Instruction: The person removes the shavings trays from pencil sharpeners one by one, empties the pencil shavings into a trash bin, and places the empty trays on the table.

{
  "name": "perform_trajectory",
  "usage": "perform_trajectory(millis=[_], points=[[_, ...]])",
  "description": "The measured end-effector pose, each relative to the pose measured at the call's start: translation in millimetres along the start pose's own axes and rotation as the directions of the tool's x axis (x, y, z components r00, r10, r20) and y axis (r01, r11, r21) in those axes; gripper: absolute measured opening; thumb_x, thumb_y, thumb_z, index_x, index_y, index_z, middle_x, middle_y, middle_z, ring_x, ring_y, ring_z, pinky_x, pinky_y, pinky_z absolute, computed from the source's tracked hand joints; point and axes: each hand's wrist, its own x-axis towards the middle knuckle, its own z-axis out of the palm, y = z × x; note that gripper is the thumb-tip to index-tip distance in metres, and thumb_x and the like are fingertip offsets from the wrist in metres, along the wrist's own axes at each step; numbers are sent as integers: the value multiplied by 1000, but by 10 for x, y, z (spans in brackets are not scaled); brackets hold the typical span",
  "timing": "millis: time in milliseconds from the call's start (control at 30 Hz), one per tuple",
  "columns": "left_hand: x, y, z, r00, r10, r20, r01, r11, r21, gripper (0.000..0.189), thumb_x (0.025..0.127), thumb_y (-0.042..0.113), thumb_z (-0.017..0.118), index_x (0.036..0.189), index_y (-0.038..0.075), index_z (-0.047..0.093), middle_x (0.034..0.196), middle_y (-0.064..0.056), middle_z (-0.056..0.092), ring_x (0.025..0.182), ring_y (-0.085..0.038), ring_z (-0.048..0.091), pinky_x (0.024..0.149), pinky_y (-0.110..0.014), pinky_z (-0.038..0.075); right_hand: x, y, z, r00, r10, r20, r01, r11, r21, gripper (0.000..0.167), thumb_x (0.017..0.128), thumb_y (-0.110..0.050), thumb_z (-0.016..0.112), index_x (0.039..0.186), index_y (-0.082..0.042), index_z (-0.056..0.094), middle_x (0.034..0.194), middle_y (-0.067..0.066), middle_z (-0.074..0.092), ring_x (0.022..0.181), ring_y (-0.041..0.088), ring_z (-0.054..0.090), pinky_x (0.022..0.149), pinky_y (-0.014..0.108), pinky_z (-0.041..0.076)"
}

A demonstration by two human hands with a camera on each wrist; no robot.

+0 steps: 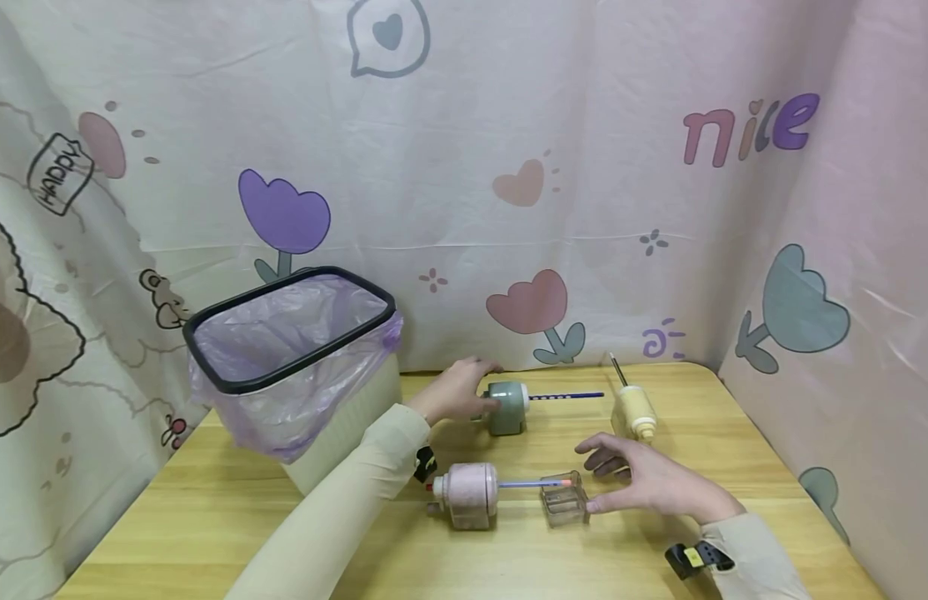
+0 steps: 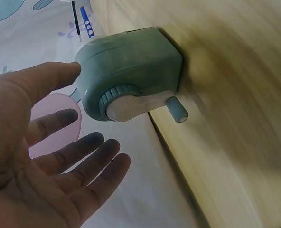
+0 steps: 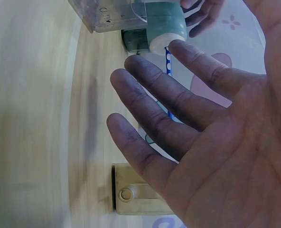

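Fingers of the left hand [image 2: 41, 156] are spread and relaxed, thumb tip touching the green sharpener [image 2: 128, 71], which stands on the table just right of the lined bin [image 1: 299, 350]. It looks light, rigid and smooth; the boxy body seems the surest hold. The right hand [image 1: 651, 479] hovers flat, fingers straight, beside the clear drawer [image 1: 564, 498].

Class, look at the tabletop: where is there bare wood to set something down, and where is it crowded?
Bare wood lies along the near edge of the table, in front of the bin, and at the right edge beyond the yellow sharpener. The middle is crowded: green sharpener, pink sharpener, clear drawer and both hands.
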Motion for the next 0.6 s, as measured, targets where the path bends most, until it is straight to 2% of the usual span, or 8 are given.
perform_trajectory(millis=[267, 600], points=[[77, -5, 29, 999, 17, 36, -19, 999, 38, 55, 98, 24, 81, 147, 8, 62, 146, -17, 65, 136, -35, 62, 117, -50, 52, 8, -21, 13, 1000, 9, -2, -9, 1000, -5, 74, 87, -32, 89, 145, -2, 56, 131, 18, 70, 115, 35, 70, 99, 37, 62], [142, 16, 85, 997, 49, 62, -52, 998, 44, 55, 96, 18, 83, 146, 6, 64, 142, -15, 70, 124, -30, 68, 106, -43, 59, -1, -13, -1, 999, 37, -1, -37, 999, 32, 77, 88, -30, 89, 149, 0, 51, 132, 21, 68, 115, 34, 70, 99, 37, 62]])
